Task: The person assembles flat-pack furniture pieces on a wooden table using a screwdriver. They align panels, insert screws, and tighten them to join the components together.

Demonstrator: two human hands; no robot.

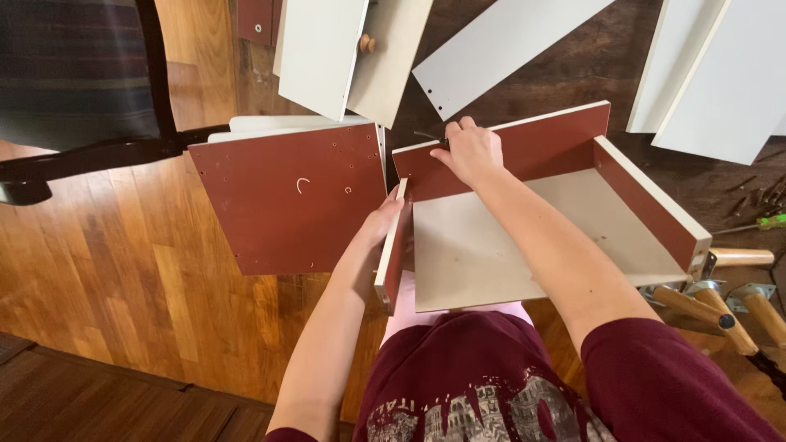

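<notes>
Both hands on the half-built drawer box (491,245), working its near-left corner.

Left hand (383,223) sits against the outside of the drawer box's short left side panel (394,258), fingers laid flat along it, not curled round. Right hand (468,149) is up at the drawer box's far panel (540,147), fingers bunched tight over a small dark tool whose tip pokes out to the left; its grip on it is hidden beneath the knuckles. Left of the drawer box, a red-brown board (291,196) with drilled holes lies flat on the wood floor (123,262). Beyond the drawer box, white panels (499,45) lie spread about. At its right corner, wooden furniture legs (712,307) lie in a cluster.
</notes>
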